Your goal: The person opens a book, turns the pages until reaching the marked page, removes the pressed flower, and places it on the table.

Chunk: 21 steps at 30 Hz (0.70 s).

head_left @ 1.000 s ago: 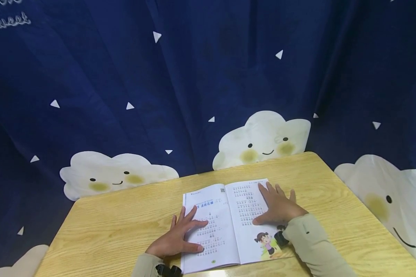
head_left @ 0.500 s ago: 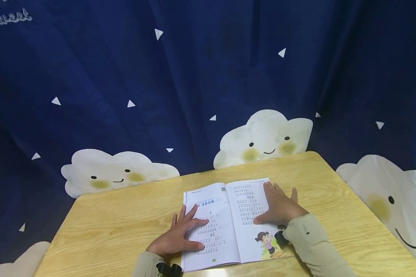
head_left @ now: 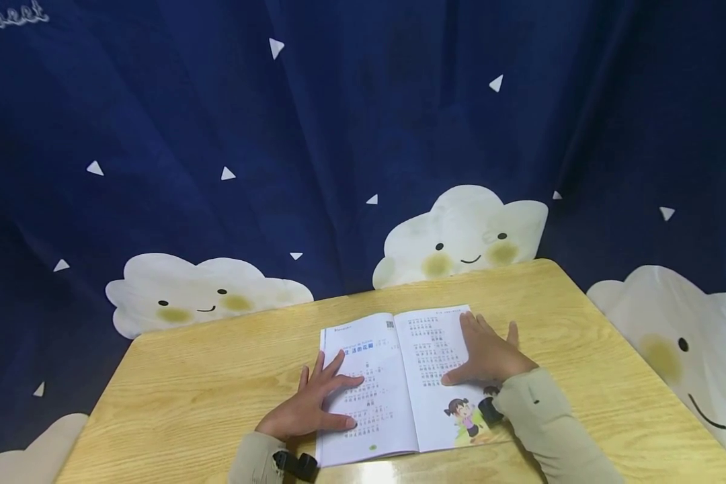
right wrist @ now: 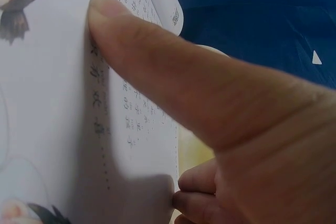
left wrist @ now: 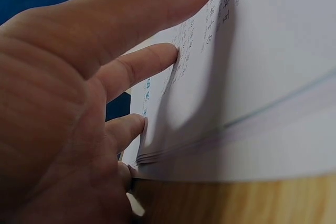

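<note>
An open book [head_left: 387, 403] lies on the wooden table, with printed Chinese text on both pages and a cartoon girl low on the right page. My left hand [head_left: 314, 407] rests across the left page's outer edge, fingers spread. In the left wrist view its thumb and fingertips [left wrist: 170, 53] touch the paper, and layered page edges show below. My right hand [head_left: 490, 353] lies over the right page's outer edge. Its thumb [right wrist: 152, 51] presses near the lines of text in the right wrist view, while the other fingers are at the page's outer side.
The wooden table [head_left: 206, 376] extends to both sides of the book. Behind it hangs a dark blue curtain [head_left: 339, 134] with white triangles and smiling clouds. Black camera straps [head_left: 296, 464] sit on the wrists, over beige sleeves [head_left: 550, 423].
The right hand's fingers have shifted slightly right, toward the page's outer edge. The left hand stays in place on the book. The head view has tilted slightly, moving the scene up.
</note>
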### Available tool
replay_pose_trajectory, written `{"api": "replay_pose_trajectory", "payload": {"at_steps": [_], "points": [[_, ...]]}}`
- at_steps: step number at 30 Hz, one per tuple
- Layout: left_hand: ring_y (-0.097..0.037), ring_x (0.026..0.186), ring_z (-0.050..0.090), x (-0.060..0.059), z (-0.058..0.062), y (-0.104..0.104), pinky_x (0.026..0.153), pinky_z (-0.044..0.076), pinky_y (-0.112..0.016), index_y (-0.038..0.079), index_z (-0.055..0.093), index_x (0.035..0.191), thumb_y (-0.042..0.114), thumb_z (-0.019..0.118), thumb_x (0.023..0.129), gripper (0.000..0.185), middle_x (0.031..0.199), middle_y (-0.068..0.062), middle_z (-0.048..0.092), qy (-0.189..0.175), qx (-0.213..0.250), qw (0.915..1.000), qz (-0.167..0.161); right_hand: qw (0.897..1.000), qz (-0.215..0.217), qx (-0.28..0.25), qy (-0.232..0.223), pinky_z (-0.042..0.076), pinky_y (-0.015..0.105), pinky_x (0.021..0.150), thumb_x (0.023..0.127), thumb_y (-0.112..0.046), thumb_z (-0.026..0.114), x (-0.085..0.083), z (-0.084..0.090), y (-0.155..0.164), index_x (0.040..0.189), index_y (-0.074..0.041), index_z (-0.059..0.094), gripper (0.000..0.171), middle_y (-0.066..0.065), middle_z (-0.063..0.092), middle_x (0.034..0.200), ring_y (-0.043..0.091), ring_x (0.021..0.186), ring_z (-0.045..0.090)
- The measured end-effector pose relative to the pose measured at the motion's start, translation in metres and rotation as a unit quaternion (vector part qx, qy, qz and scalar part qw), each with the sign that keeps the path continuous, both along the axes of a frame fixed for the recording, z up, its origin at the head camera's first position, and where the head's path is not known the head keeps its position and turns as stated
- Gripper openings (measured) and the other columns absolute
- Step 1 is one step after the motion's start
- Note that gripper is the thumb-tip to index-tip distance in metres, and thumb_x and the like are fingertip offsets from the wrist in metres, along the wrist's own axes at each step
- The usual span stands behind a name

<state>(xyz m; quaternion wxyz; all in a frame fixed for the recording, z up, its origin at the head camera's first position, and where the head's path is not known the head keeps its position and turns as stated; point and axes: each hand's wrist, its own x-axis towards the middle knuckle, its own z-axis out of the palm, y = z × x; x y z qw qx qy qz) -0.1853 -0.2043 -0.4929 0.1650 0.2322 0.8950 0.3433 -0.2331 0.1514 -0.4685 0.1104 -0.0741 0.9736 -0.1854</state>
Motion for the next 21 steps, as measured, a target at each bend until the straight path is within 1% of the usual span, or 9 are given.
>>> {"api": "replay_pose_trajectory", "payload": {"at_steps": [5, 10, 16, 21], "points": [[-0.036, 0.144, -0.018, -0.0006, 0.0019, -0.0004, 0.109, -0.018, -0.059, 0.033, 0.056, 0.134, 0.052, 0.073, 0.078, 0.062, 0.162, -0.006, 0.009, -0.004, -0.007, 1.0, 0.003, 1.0, 0.003, 0.004, 0.001, -0.014, 0.073, 0.101, 0.054, -0.063, 0.083, -0.0012, 0.0032, -0.0019, 0.15, 0.006, 0.02, 0.134, 0.023, 0.018, 0.157, 0.044, 0.143, 0.012], [-0.035, 0.144, -0.019, -0.0029, 0.0031, -0.001, 0.109, -0.019, -0.057, 0.035, 0.057, 0.132, 0.052, 0.073, 0.078, 0.059, 0.162, -0.006, 0.008, -0.006, 0.0, 1.0, 0.002, 1.0, 0.006, 0.004, 0.008, -0.012, 0.074, 0.101, 0.055, -0.063, 0.083, -0.0021, 0.0041, -0.0033, 0.15, 0.006, 0.021, 0.133, 0.024, 0.02, 0.156, 0.044, 0.143, 0.013], [-0.034, 0.144, -0.02, -0.0024, 0.0018, -0.0009, 0.109, -0.019, -0.056, 0.034, 0.057, 0.132, 0.051, 0.074, 0.078, 0.059, 0.162, -0.005, 0.008, -0.013, 0.005, 0.9999, 0.005, 1.0, 0.005, -0.022, 0.002, -0.012, 0.075, 0.1, 0.054, -0.062, 0.084, -0.0002, 0.0031, -0.0018, 0.152, 0.003, 0.016, 0.135, 0.024, 0.017, 0.156, 0.046, 0.143, 0.01], [-0.034, 0.144, -0.019, -0.0008, -0.0002, -0.001, 0.109, -0.019, -0.056, 0.035, 0.057, 0.132, 0.051, 0.074, 0.078, 0.059, 0.162, -0.005, 0.008, -0.014, 0.007, 0.9999, 0.007, 0.999, 0.012, -0.044, -0.013, -0.011, 0.075, 0.1, 0.056, -0.064, 0.083, 0.0002, 0.0017, 0.0013, 0.153, 0.001, 0.012, 0.137, 0.025, 0.014, 0.157, 0.047, 0.143, 0.006]]}}
